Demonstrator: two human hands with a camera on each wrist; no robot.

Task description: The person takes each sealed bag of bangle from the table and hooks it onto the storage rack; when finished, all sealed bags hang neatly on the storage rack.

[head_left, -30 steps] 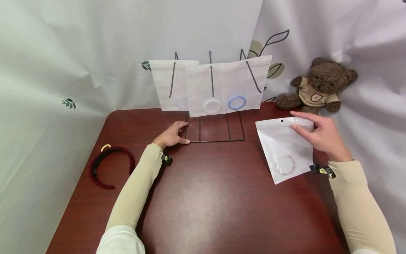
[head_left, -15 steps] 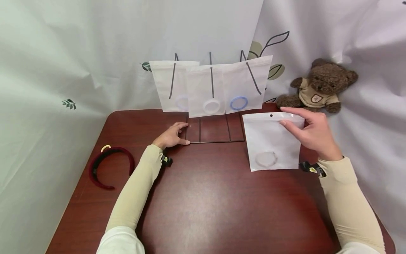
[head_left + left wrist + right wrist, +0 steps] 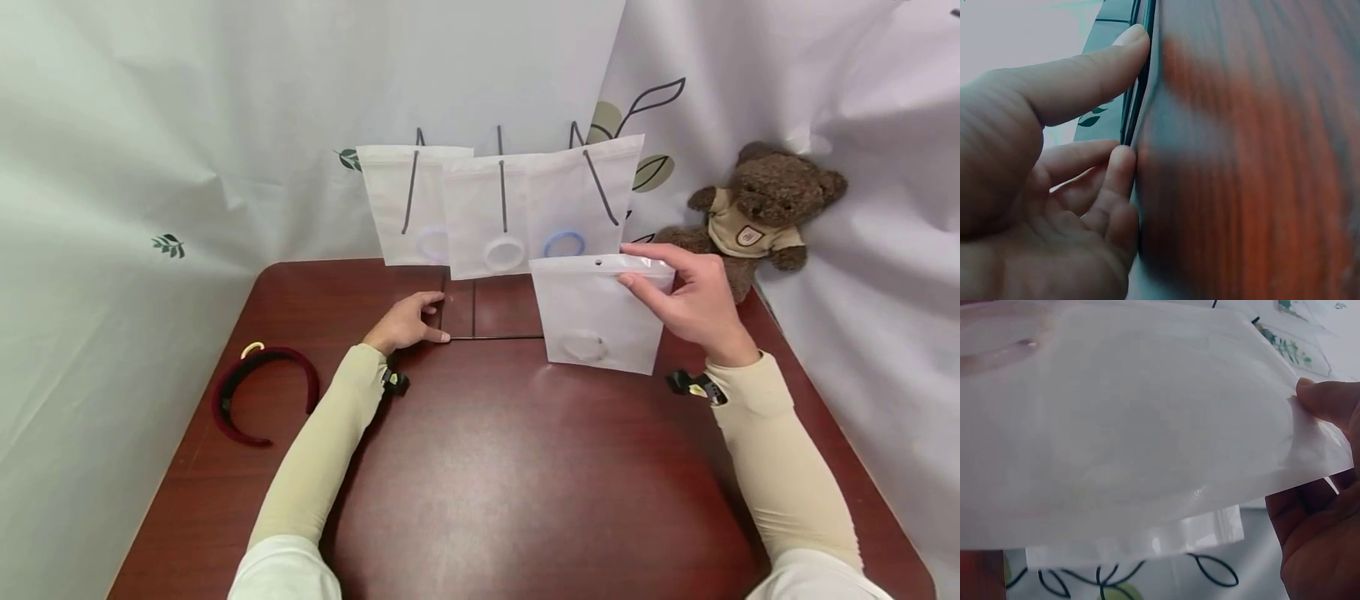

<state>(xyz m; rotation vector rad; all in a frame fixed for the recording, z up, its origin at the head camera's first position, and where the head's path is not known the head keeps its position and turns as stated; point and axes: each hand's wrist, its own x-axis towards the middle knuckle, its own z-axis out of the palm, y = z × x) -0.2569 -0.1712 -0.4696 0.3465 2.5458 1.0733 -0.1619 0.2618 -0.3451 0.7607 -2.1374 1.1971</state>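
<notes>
My left hand [image 3: 405, 322] grips the front left corner of a black wire display rack [image 3: 498, 337] on the table; in the left wrist view its thumb [image 3: 1094, 81] lies on the thin bars. Between thumb and fingers, my right hand [image 3: 693, 296] pinches the top right edge of a white zip bag [image 3: 607, 300] with a punched hole and a pale bracelet [image 3: 585, 346] inside. This bag hangs in the air, just in front of the rack's right side, and covers part of the base. Three similar bags hang on the hooks: left [image 3: 397, 192], middle [image 3: 483, 200], right [image 3: 555, 192].
A dark red headband [image 3: 266, 358] lies at the left of the brown table [image 3: 525, 467], beside a small gold-coloured curved piece [image 3: 252, 349]. At the back right sits a brown teddy bear [image 3: 776, 196]. White curtains [image 3: 225, 125] with leaf prints surround the table.
My right hand has carried the bag leftward and slightly up, from beside the rack to in front of its right hook. The left hand has stayed at the rack's corner.
</notes>
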